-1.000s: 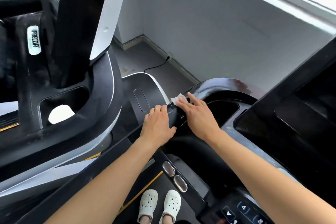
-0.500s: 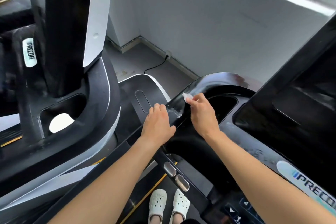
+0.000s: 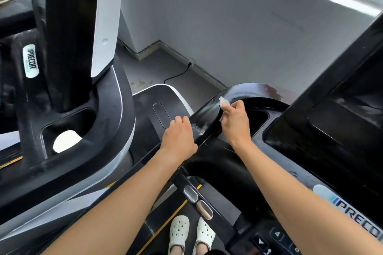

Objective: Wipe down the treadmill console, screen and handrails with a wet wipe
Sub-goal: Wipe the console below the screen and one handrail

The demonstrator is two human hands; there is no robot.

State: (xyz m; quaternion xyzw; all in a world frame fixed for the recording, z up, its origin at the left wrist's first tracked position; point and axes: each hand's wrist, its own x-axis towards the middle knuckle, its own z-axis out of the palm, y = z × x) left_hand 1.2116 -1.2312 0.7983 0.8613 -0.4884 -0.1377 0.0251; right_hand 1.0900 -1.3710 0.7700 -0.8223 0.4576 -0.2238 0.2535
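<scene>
Head view, looking down along both forearms.

1. My right grip (image 3: 236, 122) is closed on the wet wipe (image 3: 223, 101), pinched between thumb and fingertips; only a small white wad shows past the fingertips; the wad touches the glossy black console rim (image 3: 255, 90) where the rim curves round the far left corner of the treadmill console.
2. My left grip (image 3: 179, 137) is closed on the left handrail (image 3: 207, 116); the fingers curl over its outer edge; the back of the hand faces up; the two grips lie near each other, not touching.
3. Between them a wet smear (image 3: 199, 129) shows on the handrail surface.
4. A recessed pocket (image 3: 260, 119) in the console sits just beside the right wrist, on its right.
5. The dark upper console panel (image 3: 342, 114) fills the right side of the view; below it runs a pale PRECOR badge (image 3: 352, 211); a keypad (image 3: 277, 234) with a "4" key shows at the bottom edge.
6. Two oval metal sensor plates (image 3: 196, 201) lie on a bar nearer to me than the left grip.
7. White perforated clogs (image 3: 179, 231) stand on the belt (image 3: 157, 221), beside a yellow stripe.
8. A second treadmill (image 3: 99, 151) stands to the left; a white object (image 3: 66, 141) rests in its pocket.
9. A black power cord (image 3: 178, 74) runs across the grey floor (image 3: 165, 64) to a socket (image 3: 191, 61) low on the wall.
</scene>
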